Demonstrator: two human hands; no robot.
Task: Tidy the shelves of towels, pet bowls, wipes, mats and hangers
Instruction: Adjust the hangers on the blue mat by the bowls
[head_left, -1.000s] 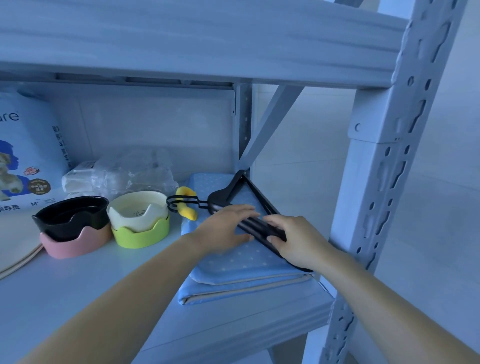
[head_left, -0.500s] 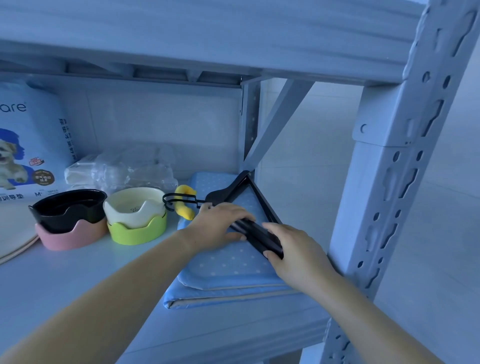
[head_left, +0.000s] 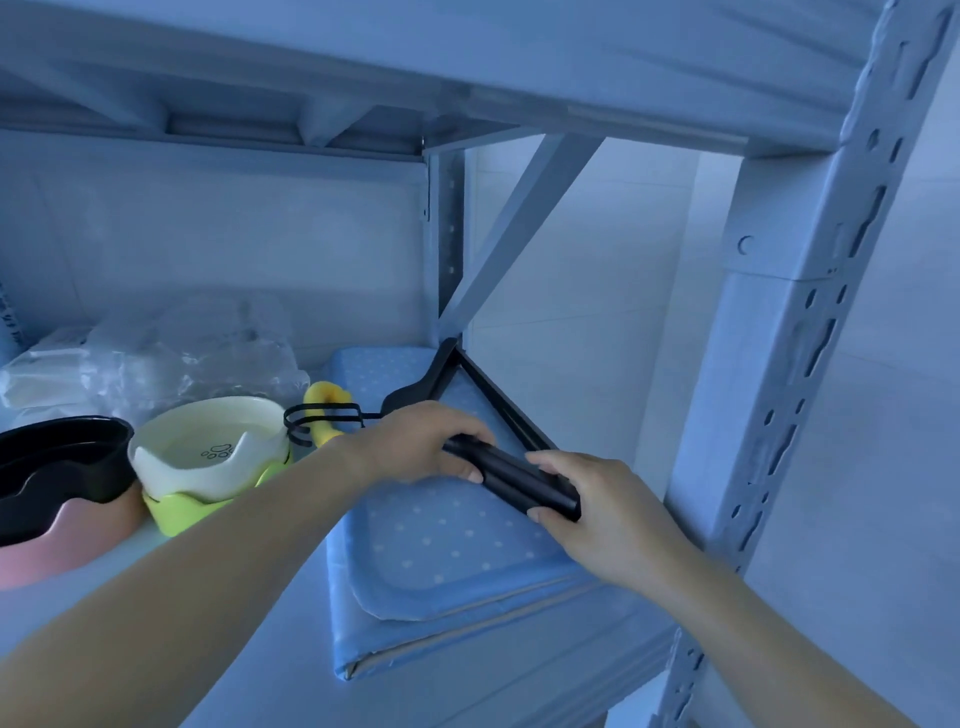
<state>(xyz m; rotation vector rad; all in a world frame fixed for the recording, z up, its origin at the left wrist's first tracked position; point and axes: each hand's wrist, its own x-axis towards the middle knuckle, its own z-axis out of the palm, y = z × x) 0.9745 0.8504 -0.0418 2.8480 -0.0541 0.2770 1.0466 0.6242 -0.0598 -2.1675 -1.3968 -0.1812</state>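
A stack of black hangers (head_left: 511, 475) lies on folded blue dotted mats (head_left: 447, 540) at the right end of the shelf, with its hooks (head_left: 311, 423) pointing left over a yellow hook (head_left: 324, 405). My left hand (head_left: 415, 449) is closed over the hangers' near arm from the left. At the near corner of the stack, my right hand (head_left: 597, 512) grips the hangers. Left of the mats stand a cream pet bowl nested in a green one (head_left: 208, 467) and a black bowl nested in a pink one (head_left: 57, 488).
Clear plastic packets (head_left: 156, 358) lie at the back behind the bowls. The shelf's right front post (head_left: 769, 415) stands close to my right hand, with a diagonal brace (head_left: 519, 228) behind. An upper shelf (head_left: 467, 57) hangs low overhead.
The view has moved closer and tilted up. Both hands stay on the hangers, which have shifted slightly on the mats.
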